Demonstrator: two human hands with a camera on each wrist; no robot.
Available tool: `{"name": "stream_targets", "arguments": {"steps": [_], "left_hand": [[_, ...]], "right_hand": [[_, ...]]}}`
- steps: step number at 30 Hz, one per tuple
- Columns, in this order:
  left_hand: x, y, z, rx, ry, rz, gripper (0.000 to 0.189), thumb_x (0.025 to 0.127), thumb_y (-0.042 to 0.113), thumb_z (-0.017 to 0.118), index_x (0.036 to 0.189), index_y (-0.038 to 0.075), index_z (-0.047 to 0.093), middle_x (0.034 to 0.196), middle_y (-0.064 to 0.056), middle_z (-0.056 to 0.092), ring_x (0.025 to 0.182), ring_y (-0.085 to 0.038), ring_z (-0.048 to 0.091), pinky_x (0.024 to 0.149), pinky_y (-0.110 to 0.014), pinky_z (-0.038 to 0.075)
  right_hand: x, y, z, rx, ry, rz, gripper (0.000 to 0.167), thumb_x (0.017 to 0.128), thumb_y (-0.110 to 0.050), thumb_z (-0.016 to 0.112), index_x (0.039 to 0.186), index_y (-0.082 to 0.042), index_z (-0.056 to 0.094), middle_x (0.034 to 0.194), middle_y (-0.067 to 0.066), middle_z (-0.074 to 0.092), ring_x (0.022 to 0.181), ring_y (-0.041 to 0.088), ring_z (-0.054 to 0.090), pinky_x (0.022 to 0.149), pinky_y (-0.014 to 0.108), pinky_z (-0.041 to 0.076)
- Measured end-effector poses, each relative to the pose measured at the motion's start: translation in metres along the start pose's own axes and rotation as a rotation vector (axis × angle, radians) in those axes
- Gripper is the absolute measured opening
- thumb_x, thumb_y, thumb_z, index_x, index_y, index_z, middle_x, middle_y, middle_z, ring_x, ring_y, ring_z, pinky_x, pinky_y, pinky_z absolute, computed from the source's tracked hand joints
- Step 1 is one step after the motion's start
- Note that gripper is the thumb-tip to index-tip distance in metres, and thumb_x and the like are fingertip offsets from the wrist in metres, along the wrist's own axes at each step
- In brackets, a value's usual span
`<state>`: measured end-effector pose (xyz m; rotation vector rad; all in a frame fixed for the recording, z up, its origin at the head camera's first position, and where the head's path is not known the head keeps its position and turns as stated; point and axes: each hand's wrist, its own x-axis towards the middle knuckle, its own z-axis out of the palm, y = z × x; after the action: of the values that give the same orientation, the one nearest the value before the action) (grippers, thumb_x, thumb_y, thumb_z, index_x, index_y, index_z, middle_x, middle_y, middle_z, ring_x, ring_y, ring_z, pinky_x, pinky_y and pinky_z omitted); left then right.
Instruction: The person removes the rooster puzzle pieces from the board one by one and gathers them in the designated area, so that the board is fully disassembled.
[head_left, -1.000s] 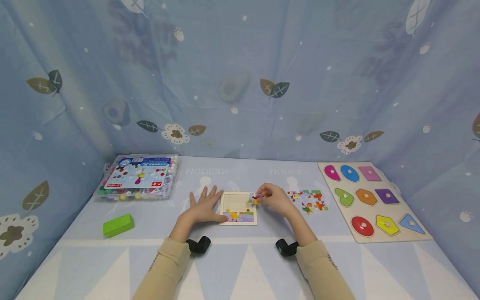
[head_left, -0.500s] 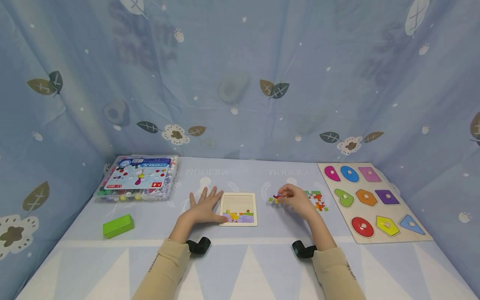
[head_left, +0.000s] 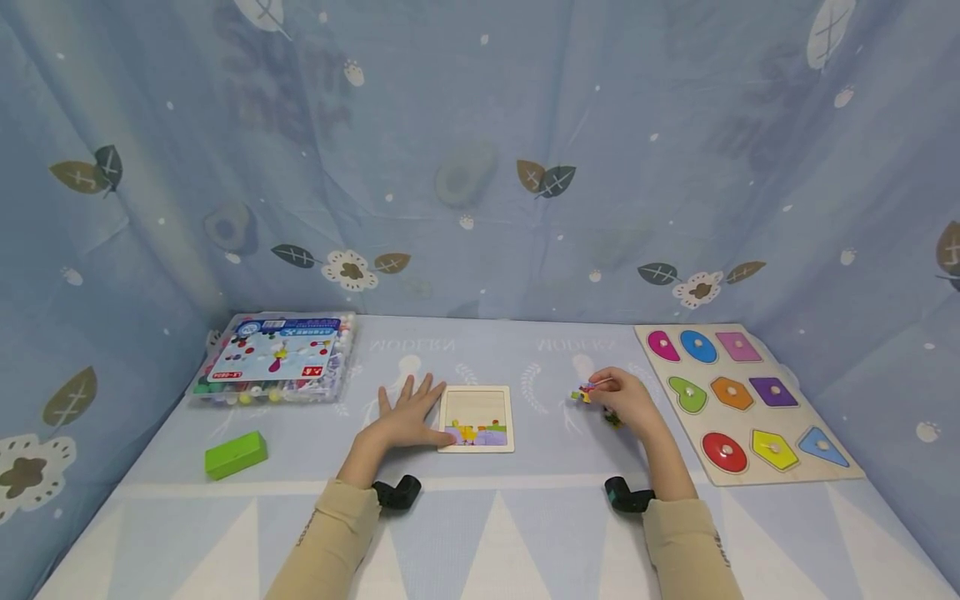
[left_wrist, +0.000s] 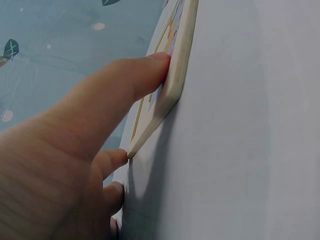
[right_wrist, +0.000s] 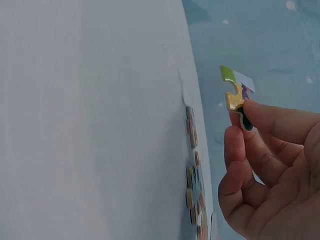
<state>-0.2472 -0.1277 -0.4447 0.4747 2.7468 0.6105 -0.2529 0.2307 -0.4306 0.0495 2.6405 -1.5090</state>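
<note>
My left hand (head_left: 403,421) lies with fingers spread beside a small wooden puzzle tray (head_left: 476,400). Its thumb (left_wrist: 145,75) presses on the tray's near left corner, and another fingertip touches the frame's edge. Coloured pieces fill the tray's near part, while bare wood shows in the rest. To the right, my right hand (head_left: 630,404) pinches a jigsaw piece (right_wrist: 234,95) between thumb and fingers, held above the table. That piece is green, yellow, purple and pale blue. Loose jigsaw pieces (right_wrist: 192,185) lie on the table under this hand, mostly hidden by it in the head view.
At the far left is a clear plastic box (head_left: 277,354) of small coloured parts, with a green block (head_left: 236,455) nearer. A wooden shape board (head_left: 712,429) with knobbed pieces lies at the right. Behind the table hangs a blue patterned curtain (head_left: 465,125).
My right hand has moved right, from the tray's far right corner to over the loose pieces, still pinching the jigsaw piece. The left hand has stayed on the tray.
</note>
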Motion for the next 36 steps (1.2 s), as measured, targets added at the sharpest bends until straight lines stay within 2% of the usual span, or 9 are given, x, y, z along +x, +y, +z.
{"name": "stream_targets", "arguments": {"steps": [4,10,22,32,36], "left_hand": [[0.0,-0.0003,0.0,-0.004,-0.003,0.001,0.098,0.072,0.056,0.068,0.147,0.011,0.026,0.154,-0.017,0.01,0.139,-0.04,-0.004,0.098,-0.068,-0.015],[0.0001,-0.0006,0.0001,-0.01,-0.005,-0.002,0.098,0.072,0.056,0.068,0.147,0.011,0.025,0.154,-0.016,0.009,0.139,-0.039,-0.006,0.098,-0.067,-0.016],[0.0006,-0.0002,-0.0002,-0.012,-0.005,0.004,0.098,0.072,0.057,0.068,0.147,0.012,0.025,0.154,-0.016,0.01,0.139,-0.04,-0.005,0.098,-0.068,-0.015],[0.0004,-0.0009,-0.0011,-0.005,-0.008,0.018,0.098,0.073,0.056,0.067,0.148,0.011,0.023,0.153,-0.018,0.009,0.139,-0.041,-0.005,0.097,-0.068,-0.015],[-0.0013,-0.0008,-0.001,-0.001,-0.004,0.042,0.095,0.075,0.054,0.067,0.148,0.013,0.021,0.153,-0.019,0.008,0.139,-0.042,-0.005,0.097,-0.069,-0.015]], "right_hand": [[0.0003,0.0038,-0.0043,-0.028,-0.017,0.051,0.021,0.087,-0.007,0.06,0.105,0.002,0.058,0.087,0.01,0.061,0.07,0.017,0.052,0.061,0.027,0.044],[0.0005,0.009,-0.0049,-0.061,-0.044,0.066,0.023,0.085,-0.003,0.061,0.106,0.007,0.059,0.087,0.011,0.062,0.072,0.015,0.054,0.064,0.026,0.045],[-0.0008,0.0091,-0.003,-0.119,-0.002,0.093,0.023,0.083,-0.005,0.065,0.104,0.005,0.065,0.084,0.008,0.065,0.072,0.014,0.054,0.062,0.024,0.044],[-0.001,0.0072,-0.0018,-0.172,0.027,0.076,0.024,0.083,-0.008,0.067,0.105,0.003,0.066,0.091,0.012,0.064,0.08,0.019,0.054,0.065,0.025,0.044],[-0.0007,0.0017,0.0029,-0.178,0.035,0.037,0.023,0.083,-0.009,0.066,0.104,0.001,0.066,0.091,0.011,0.061,0.081,0.021,0.052,0.064,0.026,0.043]]}}
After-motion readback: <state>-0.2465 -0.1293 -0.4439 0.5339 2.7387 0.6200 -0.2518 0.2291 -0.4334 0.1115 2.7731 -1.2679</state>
